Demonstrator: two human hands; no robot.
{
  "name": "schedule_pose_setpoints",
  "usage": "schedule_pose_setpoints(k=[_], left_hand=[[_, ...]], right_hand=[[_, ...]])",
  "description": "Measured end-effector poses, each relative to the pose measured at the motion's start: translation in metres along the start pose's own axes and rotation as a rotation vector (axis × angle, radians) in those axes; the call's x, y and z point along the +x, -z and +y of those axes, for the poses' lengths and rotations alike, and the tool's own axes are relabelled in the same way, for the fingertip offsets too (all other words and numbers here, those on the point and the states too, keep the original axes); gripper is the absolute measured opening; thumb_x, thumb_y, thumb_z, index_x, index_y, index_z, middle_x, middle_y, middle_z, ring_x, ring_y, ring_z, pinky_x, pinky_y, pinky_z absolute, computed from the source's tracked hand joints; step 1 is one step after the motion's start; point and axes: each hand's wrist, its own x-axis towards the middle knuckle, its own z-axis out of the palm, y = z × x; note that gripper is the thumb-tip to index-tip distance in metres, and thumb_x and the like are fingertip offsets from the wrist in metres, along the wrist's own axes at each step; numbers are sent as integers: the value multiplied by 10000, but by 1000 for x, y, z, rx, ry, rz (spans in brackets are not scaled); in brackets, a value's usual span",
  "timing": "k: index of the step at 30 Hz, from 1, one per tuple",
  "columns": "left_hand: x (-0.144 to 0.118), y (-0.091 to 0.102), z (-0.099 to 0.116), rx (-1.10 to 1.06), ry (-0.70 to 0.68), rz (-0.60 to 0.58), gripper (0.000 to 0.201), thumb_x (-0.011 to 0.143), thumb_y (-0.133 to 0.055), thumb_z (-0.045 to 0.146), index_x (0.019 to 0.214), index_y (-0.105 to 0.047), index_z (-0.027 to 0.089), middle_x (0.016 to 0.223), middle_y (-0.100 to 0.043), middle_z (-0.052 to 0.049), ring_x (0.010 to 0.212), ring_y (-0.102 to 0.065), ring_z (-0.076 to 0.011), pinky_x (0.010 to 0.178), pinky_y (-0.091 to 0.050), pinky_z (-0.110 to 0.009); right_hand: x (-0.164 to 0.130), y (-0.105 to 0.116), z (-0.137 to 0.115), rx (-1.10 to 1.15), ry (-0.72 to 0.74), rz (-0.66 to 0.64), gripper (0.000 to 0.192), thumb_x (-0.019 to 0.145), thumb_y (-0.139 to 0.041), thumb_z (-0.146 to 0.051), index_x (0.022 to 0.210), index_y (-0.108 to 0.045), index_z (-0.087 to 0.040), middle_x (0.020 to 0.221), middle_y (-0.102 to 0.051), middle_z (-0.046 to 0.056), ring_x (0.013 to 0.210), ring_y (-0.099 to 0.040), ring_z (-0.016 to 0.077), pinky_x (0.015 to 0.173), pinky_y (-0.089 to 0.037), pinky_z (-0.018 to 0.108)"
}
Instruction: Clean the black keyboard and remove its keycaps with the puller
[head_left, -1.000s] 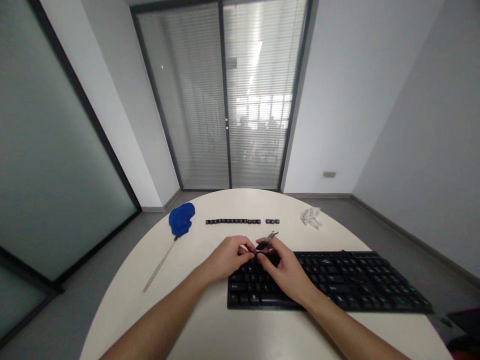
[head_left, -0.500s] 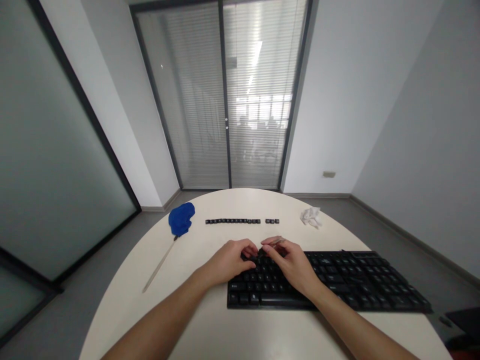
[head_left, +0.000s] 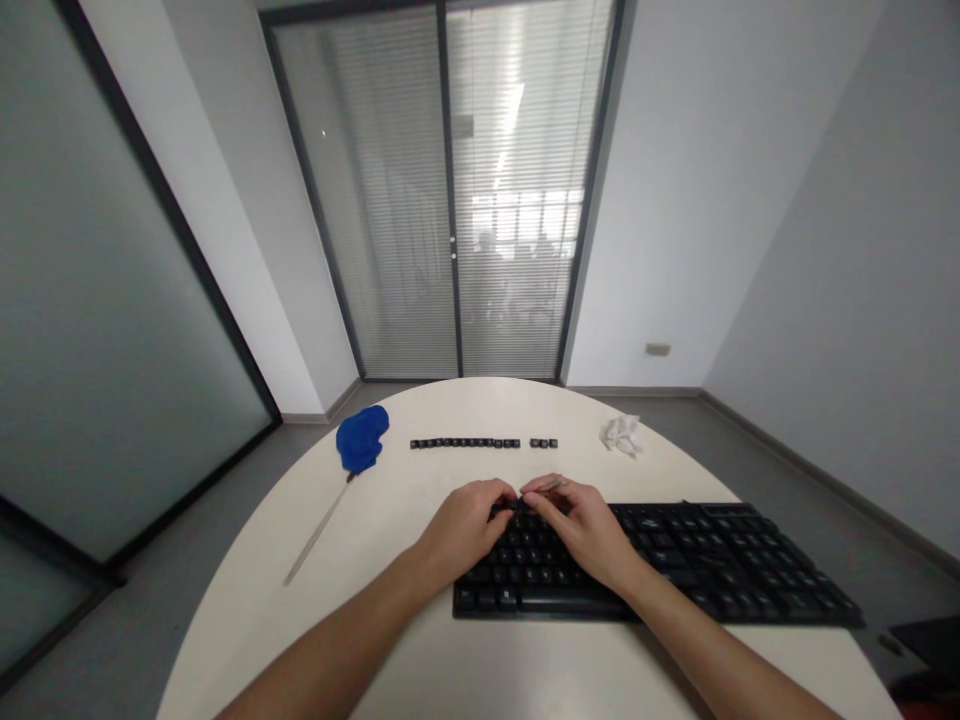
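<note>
A black keyboard point(head_left: 697, 560) lies across the front of the table. My left hand point(head_left: 469, 525) is over its upper left part, fingers curled and thumb close to the fingertips. Beside it my right hand point(head_left: 581, 525) reaches in from the right, thumb and fingertips pinched together at the keyboard's back edge. The fingertips of both hands nearly meet there. Whatever they hold is too small and hidden to make out. Behind the hands, a row of loose black keycaps point(head_left: 465, 442) runs along the table, with a short group of three keycaps point(head_left: 544, 443) to its right.
To the left lies a blue duster-like thing point(head_left: 361, 438) on a thin pale stick point(head_left: 319, 530). A crumpled white tissue point(head_left: 622, 434) rests at the back right of the round-edged white table point(head_left: 420, 660). Beyond stand glass doors with blinds point(head_left: 517, 330).
My left hand has shifted slightly, its thumb moving up and its fingers drawing nearer the right hand's fingertips. The right hand has barely moved. The keyboard and loose keycaps stay in place.
</note>
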Motion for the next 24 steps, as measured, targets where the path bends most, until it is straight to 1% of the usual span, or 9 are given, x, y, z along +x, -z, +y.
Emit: schedule_pose_setpoints(k=[4, 8, 11, 14, 16, 19, 21, 22, 24], left_hand=[[1, 5, 2, -72, -15, -60, 196, 829, -566, 126, 969, -692, 182, 970, -717, -50, 880, -647, -187, 831, -490, -293], [3, 8, -5, -350, 53, -131, 170, 842, -598, 226, 949, -719, 174, 973, -730, -55, 855, -671, -178, 775, -512, -263], [6, 7, -17, -486, 144, -51, 203, 852, -603, 302, 923, -719, 151, 940, -738, -74, 837, -682, -185, 773, -522, -277], [10, 9, -35, -491, 208, 50, 176, 793, -651, 275, 905, -708, 152, 939, -737, -82, 814, -688, -193, 746, -527, -286], [13, 16, -50, -458, 232, 122, 163, 765, -653, 242, 898, -695, 159, 958, -731, -85, 818, -690, -194, 755, -527, -293], [16, 33, -72, -439, 287, 197, 284, 688, -678, 189, 971, -669, 161, 1011, -724, -94, 814, -694, -196, 760, -530, -301], [16, 45, -88, -388, 351, 234, 282, 673, -670, 193, 953, -677, 160, 996, -729, -98, 777, -697, -204, 705, -526, -295], [15, 50, -96, -355, 381, 243, 256, 666, -665, 194, 919, -687, 157, 938, -737, -97, 756, -697, -213, 680, -523, -294], [11, 56, -112, -304, 389, 278, 255, 646, -672, 189, 898, -694, 159, 873, -738, -83, 738, -696, -217, 668, -519, -290]], right_hand=[[-1, 1, -3, -25, 28, -34, 197, 928, -597, -357, 934, -719, -202, 909, -718, 38, 863, -666, 185, 817, -501, 284], [-2, 5, -3, -62, 47, -70, 193, 927, -601, -359, 918, -721, -207, 918, -729, 41, 873, -669, 187, 832, -502, 283], [-3, 6, -3, -82, 49, -69, 187, 923, -605, -360, 927, -717, -210, 932, -733, 41, 887, -670, 189, 841, -504, 287], [-4, 7, -4, -110, 52, -71, 188, 923, -603, -363, 925, -713, -210, 934, -731, 44, 889, -669, 190, 843, -505, 291], [-4, 7, -4, -126, 55, -76, 193, 928, -594, -364, 921, -710, -210, 929, -729, 44, 886, -668, 189, 843, -505, 294], [-4, 6, -2, -144, 58, -78, 192, 932, -585, -362, 924, -704, -212, 931, -725, 44, 889, -666, 189, 848, -506, 299], [-4, 6, 0, -150, 54, -77, 187, 931, -584, -361, 940, -699, -213, 952, -723, 45, 902, -665, 189, 854, -507, 301], [-3, 6, 1, -151, 49, -78, 184, 930, -586, -360, 952, -696, -214, 968, -721, 46, 910, -664, 189, 853, -509, 301], [-3, 6, 4, -156, 40, -85, 185, 927, -589, -360, 976, -692, -214, 999, -717, 49, 927, -662, 192, 853, -512, 303]])
